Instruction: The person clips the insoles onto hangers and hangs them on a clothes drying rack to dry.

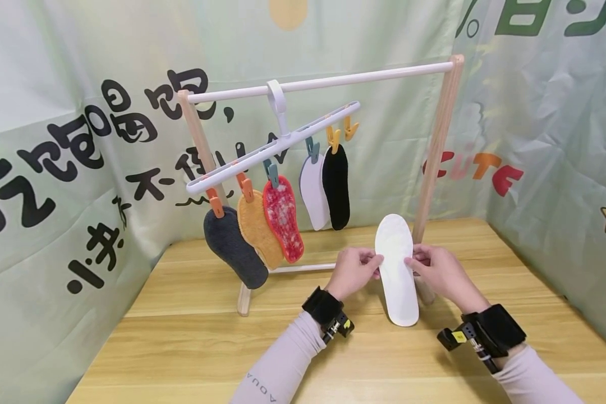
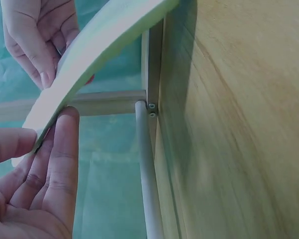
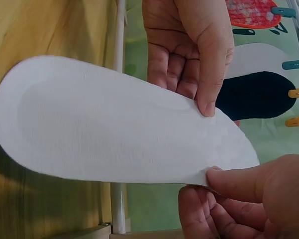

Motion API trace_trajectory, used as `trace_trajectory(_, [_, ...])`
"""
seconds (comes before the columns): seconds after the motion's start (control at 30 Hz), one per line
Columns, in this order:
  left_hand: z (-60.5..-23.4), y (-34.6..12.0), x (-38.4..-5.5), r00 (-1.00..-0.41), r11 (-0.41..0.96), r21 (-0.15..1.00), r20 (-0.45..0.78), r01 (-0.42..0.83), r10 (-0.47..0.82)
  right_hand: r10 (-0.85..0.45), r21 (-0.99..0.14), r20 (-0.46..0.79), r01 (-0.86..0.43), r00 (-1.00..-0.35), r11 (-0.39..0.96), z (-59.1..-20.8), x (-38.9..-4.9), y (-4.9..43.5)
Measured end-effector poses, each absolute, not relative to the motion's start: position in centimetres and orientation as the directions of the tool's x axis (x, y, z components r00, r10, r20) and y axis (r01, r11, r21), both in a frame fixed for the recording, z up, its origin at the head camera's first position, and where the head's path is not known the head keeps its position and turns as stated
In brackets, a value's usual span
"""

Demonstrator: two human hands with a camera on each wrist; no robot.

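Note:
A white insole (image 1: 396, 275) is held upright above the table, its broad white face toward the head camera. My left hand (image 1: 354, 271) pinches its left edge between thumb and fingers. On the opposite edge, my right hand (image 1: 445, 275) pinches it in the same way. The right wrist view shows both thumbs on the white face of the insole (image 3: 99, 124) and fingers behind it. Seen edge-on in the left wrist view, the insole (image 2: 97, 57) looks thin and slightly bent.
A white hanger (image 1: 252, 157) hangs tilted from a wooden-legged rack (image 1: 363, 77). Clipped to it are a dark grey insole (image 1: 234, 244), an orange one (image 1: 257, 224), a red one (image 1: 281, 219), a white one (image 1: 313, 191) and a black one (image 1: 336, 191). One yellow clip (image 1: 350, 129) holds nothing.

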State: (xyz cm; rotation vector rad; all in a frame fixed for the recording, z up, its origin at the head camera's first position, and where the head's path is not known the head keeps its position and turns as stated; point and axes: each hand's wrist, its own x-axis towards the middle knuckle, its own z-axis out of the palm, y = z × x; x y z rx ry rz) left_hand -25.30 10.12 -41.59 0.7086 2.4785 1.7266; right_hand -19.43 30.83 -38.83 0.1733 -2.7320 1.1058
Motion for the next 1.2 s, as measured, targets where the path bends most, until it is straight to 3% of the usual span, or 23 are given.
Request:
trace_trajectory(0.27, [-41.4, 9.9, -25.4, -0.895, 0.263, 0.902, 0.228, 0.342, 0.382, -0.016, -0.742, 0.230, -0.186, -0.973, 0.644, -38.2, -19.8, 30.4])
trace_trajectory(1.2, [-39.5, 8.2, -26.9, -0.891, 0.248, 0.894, 0.271, 0.373, 0.364, -0.044, -0.747, 0.236, -0.210, -0.971, 0.631, -36.3, -22.5, 29.7])
